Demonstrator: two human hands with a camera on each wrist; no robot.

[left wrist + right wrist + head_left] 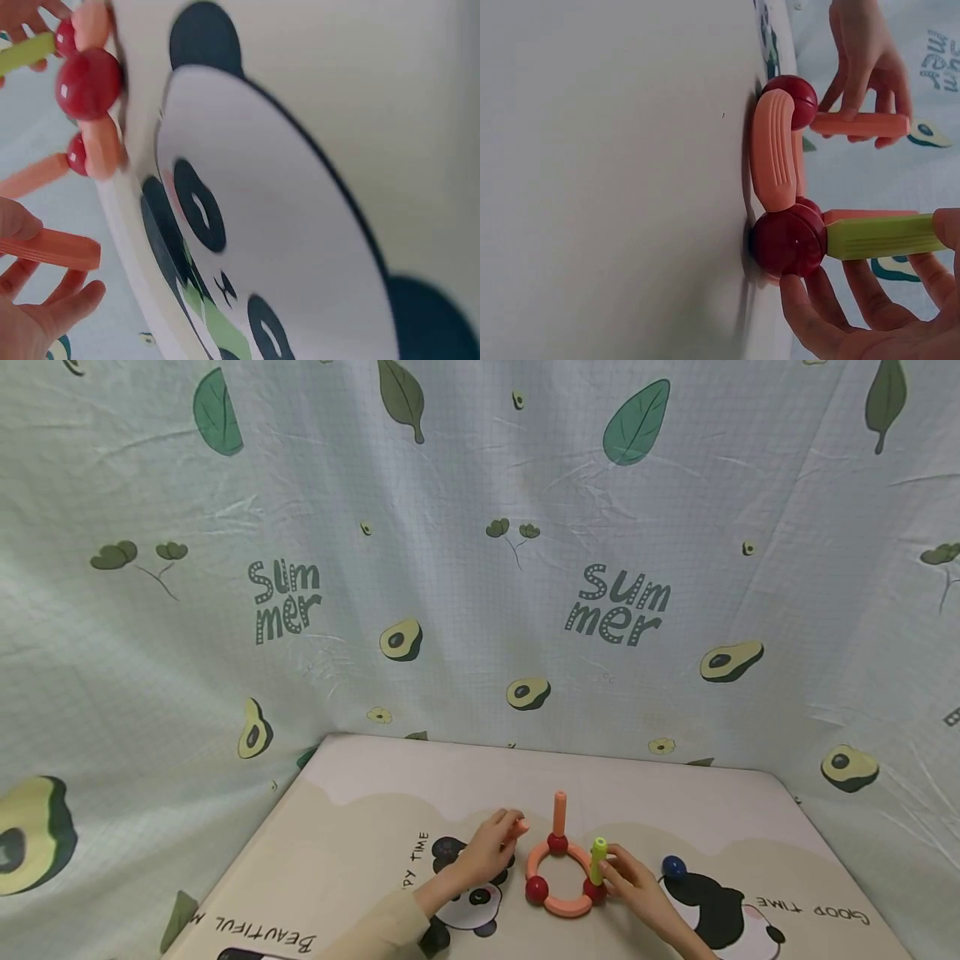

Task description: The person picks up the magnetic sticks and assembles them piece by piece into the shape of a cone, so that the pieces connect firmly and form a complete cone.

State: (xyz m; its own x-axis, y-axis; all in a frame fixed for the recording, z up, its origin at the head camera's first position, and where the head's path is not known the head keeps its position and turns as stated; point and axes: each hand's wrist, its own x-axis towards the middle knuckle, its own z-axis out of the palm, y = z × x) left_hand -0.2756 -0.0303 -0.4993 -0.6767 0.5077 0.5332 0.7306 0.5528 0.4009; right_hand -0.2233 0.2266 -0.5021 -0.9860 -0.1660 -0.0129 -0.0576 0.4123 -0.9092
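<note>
A ring of curved orange pieces (567,907) joined by red balls (536,890) lies on the table. From its far ball an orange stick (559,815) stands upright. My right hand (637,889) grips a yellow-green stick (885,236) that stands on the right-hand ball; some fingertips rest at that ball. To the left of the ring, my left hand (483,853) holds another orange stick (56,249) above the table, between thumb and fingers. In the right wrist view, this held stick (870,124) appears close to the left-hand ball.
Right of my right hand, a blue ball (673,867) sits on the table. The table mat (352,827) bears printed pandas and lettering. Behind it hangs a pale curtain (457,577) with leaf and avocado prints.
</note>
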